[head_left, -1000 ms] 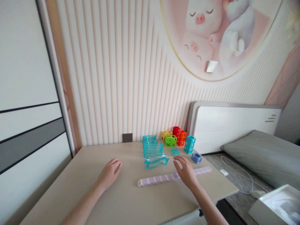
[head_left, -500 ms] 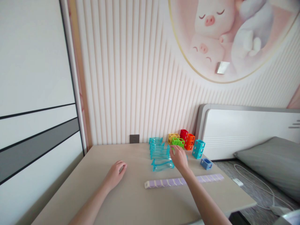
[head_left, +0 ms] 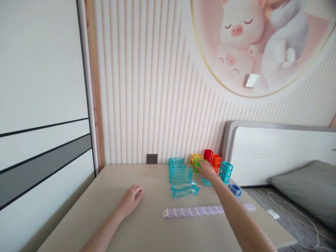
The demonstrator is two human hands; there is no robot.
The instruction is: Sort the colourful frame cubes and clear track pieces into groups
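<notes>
My right hand [head_left: 207, 170] reaches across the table, fingers apart, over the green open-frame block [head_left: 196, 166]. Its fingertips overlap the block in view; whether they touch it I cannot tell. Loosely curled on the tabletop, my left hand [head_left: 133, 195] shows nothing in its fingers. Between the hands, clear teal plastic track pieces [head_left: 181, 174] lie in a column, with another wavy teal piece [head_left: 185, 190] in front. Part of one more teal piece shows under my right wrist. A long purple and white segmented strip [head_left: 194, 211] lies nearer me, crossed by my right forearm.
Around the green block stand a yellow block [head_left: 194, 158], a red block [head_left: 208, 155], an orange block [head_left: 216, 161] and a tall teal block [head_left: 226, 172]. A blue block [head_left: 235, 190] sits near the table's right edge. Behind is a ribbed wall with a socket [head_left: 152, 159].
My right hand has moved right and away from the teal track pieces to the green block, its fingers spreading. My left hand stays in place. The view has shifted slightly.
</notes>
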